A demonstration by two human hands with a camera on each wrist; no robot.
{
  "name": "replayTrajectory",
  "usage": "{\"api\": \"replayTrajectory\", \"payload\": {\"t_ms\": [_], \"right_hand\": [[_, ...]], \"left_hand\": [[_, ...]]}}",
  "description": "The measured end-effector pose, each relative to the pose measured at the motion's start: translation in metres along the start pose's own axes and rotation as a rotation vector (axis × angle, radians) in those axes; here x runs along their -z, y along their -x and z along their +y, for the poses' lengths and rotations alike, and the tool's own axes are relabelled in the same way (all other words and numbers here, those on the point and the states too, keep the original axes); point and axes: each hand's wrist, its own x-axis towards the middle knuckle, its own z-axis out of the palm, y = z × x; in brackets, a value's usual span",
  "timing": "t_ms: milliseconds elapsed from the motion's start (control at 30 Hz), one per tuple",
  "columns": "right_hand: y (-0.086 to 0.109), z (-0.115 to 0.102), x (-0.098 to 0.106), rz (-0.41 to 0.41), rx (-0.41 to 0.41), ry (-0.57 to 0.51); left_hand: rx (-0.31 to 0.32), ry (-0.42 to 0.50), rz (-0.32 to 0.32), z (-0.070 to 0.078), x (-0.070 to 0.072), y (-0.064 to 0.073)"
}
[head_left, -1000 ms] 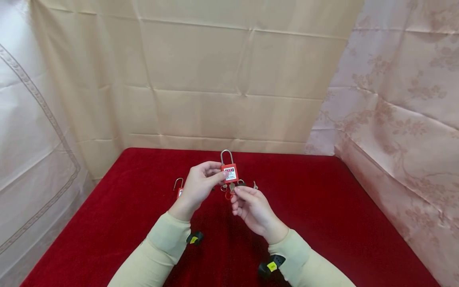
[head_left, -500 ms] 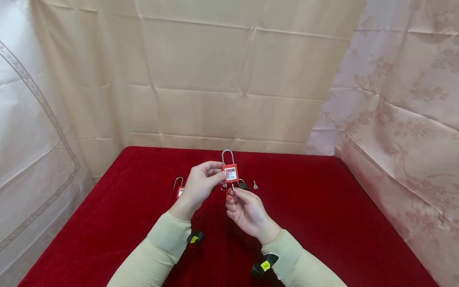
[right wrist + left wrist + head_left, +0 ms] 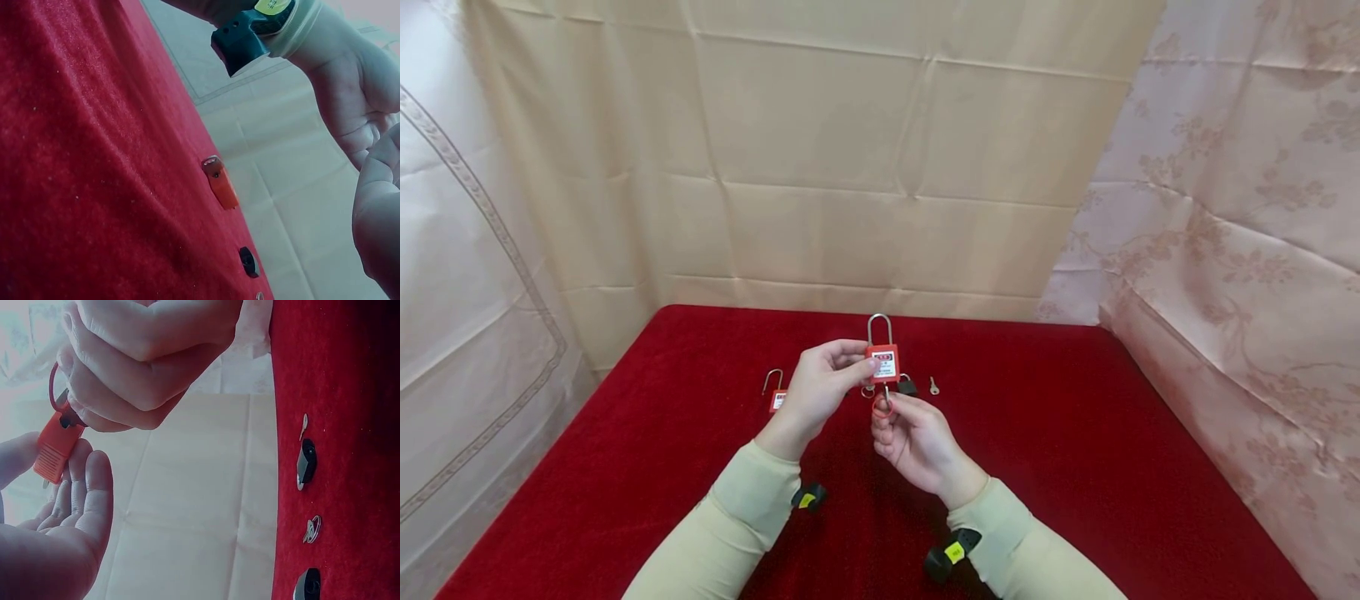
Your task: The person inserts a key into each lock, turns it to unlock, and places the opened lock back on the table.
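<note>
My left hand (image 3: 820, 387) holds a red padlock (image 3: 883, 363) between thumb and fingers, its steel shackle pointing up and its white label facing me. Just below, my right hand (image 3: 925, 442) pinches a key (image 3: 887, 390) with a red ring (image 3: 882, 407) on it. The key's blade points up at the padlock's underside; how deep it sits I cannot tell. In the left wrist view the red ring (image 3: 55, 387) loops from the right fingers beside the padlock (image 3: 57, 450). The right fingers hide most of the key there.
On the red cloth (image 3: 1037, 467) lie another red padlock (image 3: 778, 401) with its shackle swung open, a loose key (image 3: 934, 387) and a black padlock (image 3: 907, 385). The left wrist view also shows keys on a ring (image 3: 312, 529) and a second black padlock (image 3: 309, 585).
The right hand has moved slightly left, and its key has turned from flat to edge-on under the padlock. The left hand and padlock have shifted a little right.
</note>
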Motion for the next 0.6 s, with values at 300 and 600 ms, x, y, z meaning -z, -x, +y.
{"api": "replayTrajectory", "payload": {"t_ms": [300,600], "right_hand": [[-0.0011,0.0004,0.0015,0.016,0.003,0.018],[-0.0017,-0.0020,0.0046,0.051,0.013,0.100]], "left_hand": [[-0.011,0.000,0.007,-0.0004,-0.0006,0.0006],[-0.001,0.000,0.008,0.0019,0.0006,0.0017]]}}
